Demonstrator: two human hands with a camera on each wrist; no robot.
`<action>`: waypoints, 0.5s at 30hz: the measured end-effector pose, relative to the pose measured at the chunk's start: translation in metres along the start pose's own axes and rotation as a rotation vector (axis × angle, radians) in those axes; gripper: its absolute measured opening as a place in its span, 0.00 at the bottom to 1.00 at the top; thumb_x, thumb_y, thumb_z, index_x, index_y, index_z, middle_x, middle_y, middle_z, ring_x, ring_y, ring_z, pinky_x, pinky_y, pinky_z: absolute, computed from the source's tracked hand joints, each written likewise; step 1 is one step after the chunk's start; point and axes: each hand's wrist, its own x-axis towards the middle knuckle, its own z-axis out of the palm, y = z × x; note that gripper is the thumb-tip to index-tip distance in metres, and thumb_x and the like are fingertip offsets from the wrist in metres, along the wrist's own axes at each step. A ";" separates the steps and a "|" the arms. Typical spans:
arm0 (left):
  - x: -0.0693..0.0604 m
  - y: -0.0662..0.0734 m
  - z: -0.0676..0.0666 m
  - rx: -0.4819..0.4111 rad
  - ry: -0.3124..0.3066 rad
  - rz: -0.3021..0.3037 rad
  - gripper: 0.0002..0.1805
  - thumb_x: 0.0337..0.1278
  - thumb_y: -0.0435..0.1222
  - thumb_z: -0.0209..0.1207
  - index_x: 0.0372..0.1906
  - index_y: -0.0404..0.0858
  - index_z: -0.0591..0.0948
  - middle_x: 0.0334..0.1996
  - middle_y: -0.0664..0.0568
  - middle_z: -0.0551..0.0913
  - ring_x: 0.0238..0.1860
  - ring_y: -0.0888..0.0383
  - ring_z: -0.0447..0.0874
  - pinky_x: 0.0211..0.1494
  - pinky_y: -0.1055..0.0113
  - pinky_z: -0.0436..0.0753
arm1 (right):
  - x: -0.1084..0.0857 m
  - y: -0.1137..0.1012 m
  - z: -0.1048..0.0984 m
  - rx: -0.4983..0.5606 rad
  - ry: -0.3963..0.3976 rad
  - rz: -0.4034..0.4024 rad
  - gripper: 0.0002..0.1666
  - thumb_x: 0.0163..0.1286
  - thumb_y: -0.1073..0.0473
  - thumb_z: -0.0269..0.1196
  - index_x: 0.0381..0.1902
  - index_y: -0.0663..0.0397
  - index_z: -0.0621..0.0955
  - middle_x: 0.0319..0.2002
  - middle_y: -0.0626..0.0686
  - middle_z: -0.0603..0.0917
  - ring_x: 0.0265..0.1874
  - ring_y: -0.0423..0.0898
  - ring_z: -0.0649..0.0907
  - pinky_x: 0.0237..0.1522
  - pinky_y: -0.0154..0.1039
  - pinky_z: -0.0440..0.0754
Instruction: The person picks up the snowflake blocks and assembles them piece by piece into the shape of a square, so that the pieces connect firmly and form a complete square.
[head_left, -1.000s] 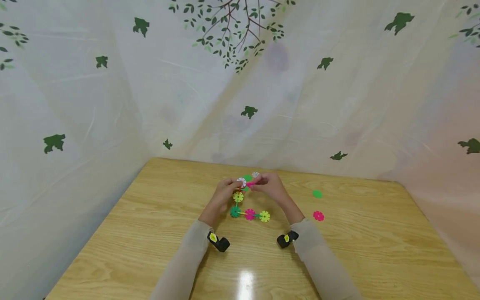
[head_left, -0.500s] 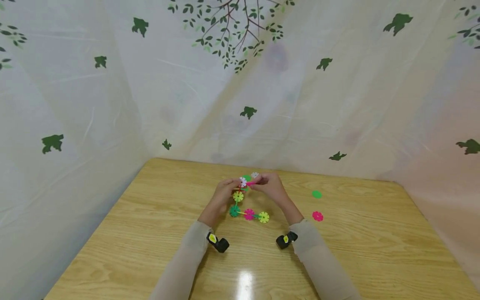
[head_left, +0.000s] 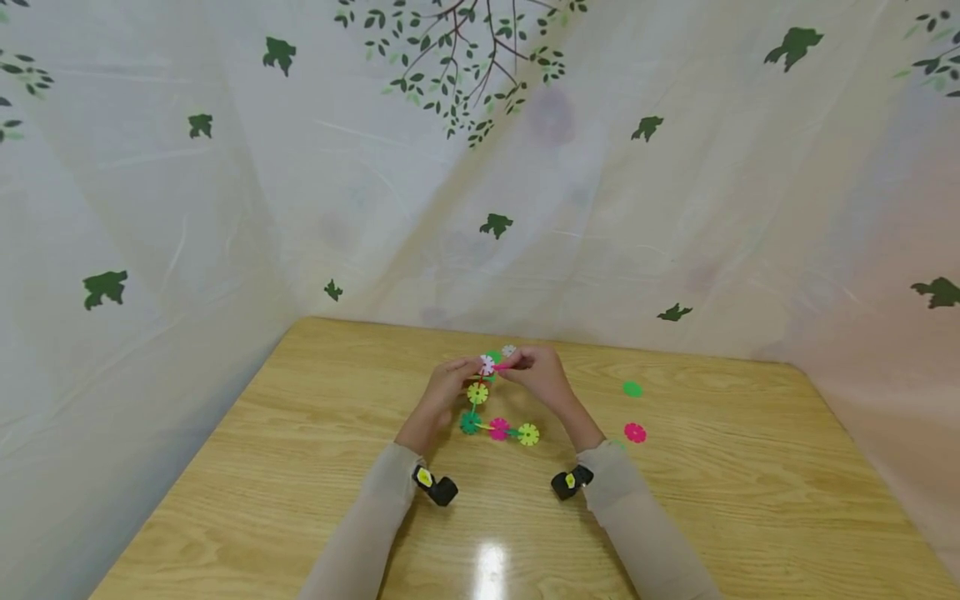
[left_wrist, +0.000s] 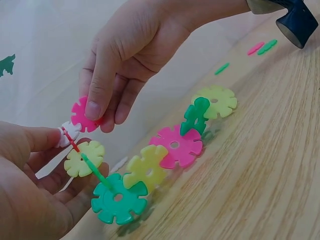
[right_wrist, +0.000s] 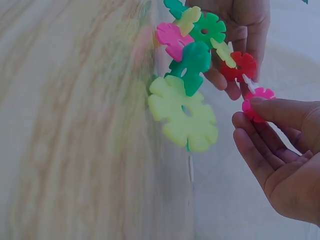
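Note:
My left hand (head_left: pixel 447 385) pinches a white flower-shaped disc (left_wrist: pixel 70 134) at the upper end of a chain of slotted plastic discs. My right hand (head_left: pixel 538 375) pinches a pink flower disc (left_wrist: pixel 83 115) between thumb and fingers. The pink disc's edge meets the white disc; how deep their slots engage is hard to tell. Below the white disc, the chain runs through a red disc (right_wrist: pixel 243 67) and a yellow disc (head_left: pixel 477 393) to a dark green disc (head_left: pixel 471 422). There it turns right, through another pink disc (head_left: pixel 499 429), to a yellow-green end disc (head_left: pixel 528 434).
Loose discs lie on the wooden table (head_left: pixel 315 500): a green disc (head_left: pixel 633 389) and a pink disc (head_left: pixel 635 432) right of my right arm, and a white disc (head_left: pixel 508 351) behind the hands. A patterned cloth (head_left: pixel 420 267) hangs at the table's back edge.
The white disc in my left hand has shifted slightly right, closer to the pink disc. My right hand has barely moved and keeps its pinch. A green edge now shows by the right sleeve.

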 end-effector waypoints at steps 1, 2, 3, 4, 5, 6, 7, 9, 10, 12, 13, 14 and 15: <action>0.000 0.000 0.000 0.002 0.006 0.002 0.18 0.73 0.41 0.58 0.57 0.34 0.84 0.38 0.53 0.87 0.36 0.60 0.84 0.35 0.69 0.82 | 0.000 0.000 0.000 0.001 -0.004 -0.005 0.04 0.62 0.72 0.71 0.33 0.71 0.86 0.35 0.64 0.89 0.32 0.43 0.88 0.36 0.31 0.86; 0.001 0.000 0.000 0.003 0.013 0.002 0.17 0.73 0.40 0.59 0.56 0.34 0.85 0.38 0.53 0.87 0.36 0.60 0.84 0.35 0.69 0.83 | 0.000 0.000 -0.001 0.004 -0.007 -0.008 0.03 0.62 0.72 0.71 0.32 0.71 0.86 0.35 0.64 0.89 0.31 0.43 0.88 0.36 0.31 0.86; 0.001 0.000 0.000 0.002 0.020 0.003 0.17 0.72 0.40 0.59 0.56 0.34 0.85 0.38 0.54 0.87 0.37 0.60 0.84 0.36 0.69 0.83 | 0.000 -0.001 -0.001 0.007 -0.011 -0.015 0.03 0.62 0.72 0.71 0.32 0.71 0.86 0.34 0.64 0.89 0.31 0.42 0.88 0.36 0.32 0.87; 0.001 -0.001 -0.001 0.001 0.025 0.003 0.17 0.71 0.40 0.60 0.56 0.34 0.85 0.38 0.54 0.88 0.37 0.60 0.84 0.37 0.69 0.83 | -0.001 -0.001 -0.001 0.012 -0.014 -0.017 0.03 0.61 0.72 0.71 0.31 0.70 0.86 0.34 0.64 0.89 0.31 0.42 0.88 0.36 0.32 0.87; 0.001 -0.001 -0.001 -0.005 0.030 0.004 0.17 0.71 0.40 0.60 0.55 0.33 0.85 0.37 0.55 0.88 0.37 0.59 0.85 0.37 0.69 0.83 | -0.001 -0.001 -0.002 0.015 -0.016 -0.020 0.03 0.61 0.72 0.72 0.30 0.70 0.86 0.34 0.64 0.89 0.31 0.41 0.88 0.36 0.32 0.87; 0.002 -0.001 0.000 -0.017 0.032 0.003 0.17 0.70 0.40 0.61 0.54 0.33 0.86 0.37 0.55 0.88 0.37 0.59 0.85 0.37 0.69 0.83 | -0.001 -0.001 -0.002 0.013 -0.016 -0.022 0.03 0.61 0.72 0.72 0.30 0.69 0.86 0.34 0.64 0.89 0.31 0.41 0.88 0.35 0.31 0.86; 0.002 -0.001 0.000 -0.021 0.033 0.004 0.17 0.70 0.40 0.61 0.54 0.32 0.86 0.36 0.55 0.88 0.37 0.59 0.85 0.37 0.68 0.83 | -0.001 -0.001 -0.002 0.009 -0.016 -0.023 0.03 0.61 0.72 0.72 0.29 0.68 0.87 0.33 0.63 0.89 0.30 0.41 0.88 0.35 0.31 0.86; 0.002 -0.001 0.001 -0.047 0.031 -0.002 0.17 0.69 0.40 0.62 0.53 0.32 0.86 0.34 0.55 0.88 0.37 0.59 0.84 0.35 0.68 0.83 | -0.001 -0.001 -0.003 0.002 -0.012 -0.027 0.02 0.60 0.72 0.72 0.29 0.66 0.88 0.33 0.63 0.89 0.31 0.42 0.88 0.34 0.30 0.86; 0.002 -0.002 0.002 -0.056 0.027 0.001 0.18 0.68 0.40 0.62 0.53 0.31 0.86 0.34 0.54 0.89 0.36 0.59 0.85 0.34 0.69 0.82 | -0.001 0.000 -0.003 -0.004 -0.009 -0.030 0.02 0.60 0.71 0.72 0.29 0.65 0.88 0.33 0.63 0.90 0.31 0.42 0.88 0.34 0.30 0.85; 0.002 -0.003 0.003 -0.077 0.023 0.004 0.18 0.68 0.40 0.63 0.53 0.31 0.86 0.32 0.54 0.89 0.35 0.59 0.84 0.32 0.69 0.81 | 0.000 0.000 -0.003 -0.013 -0.003 -0.043 0.02 0.61 0.71 0.72 0.29 0.64 0.88 0.33 0.63 0.90 0.32 0.45 0.89 0.34 0.29 0.85; 0.002 -0.003 0.004 -0.086 0.020 0.008 0.18 0.68 0.41 0.63 0.54 0.31 0.85 0.32 0.53 0.89 0.34 0.59 0.84 0.32 0.70 0.81 | 0.000 0.000 -0.003 -0.014 -0.001 -0.052 0.02 0.61 0.71 0.72 0.28 0.64 0.88 0.33 0.64 0.90 0.32 0.46 0.89 0.34 0.29 0.85; 0.002 -0.004 0.004 -0.095 0.018 0.012 0.18 0.68 0.40 0.63 0.54 0.31 0.85 0.31 0.53 0.89 0.34 0.59 0.84 0.31 0.70 0.81 | 0.000 0.000 -0.003 -0.012 0.001 -0.061 0.02 0.61 0.71 0.72 0.28 0.65 0.88 0.33 0.64 0.90 0.32 0.48 0.89 0.34 0.29 0.85; 0.002 -0.004 0.004 -0.105 0.016 0.018 0.18 0.69 0.40 0.62 0.54 0.31 0.85 0.31 0.52 0.89 0.34 0.59 0.84 0.30 0.71 0.81 | 0.000 0.000 -0.003 -0.013 0.003 -0.071 0.03 0.61 0.71 0.72 0.28 0.65 0.88 0.33 0.64 0.90 0.32 0.49 0.89 0.34 0.29 0.85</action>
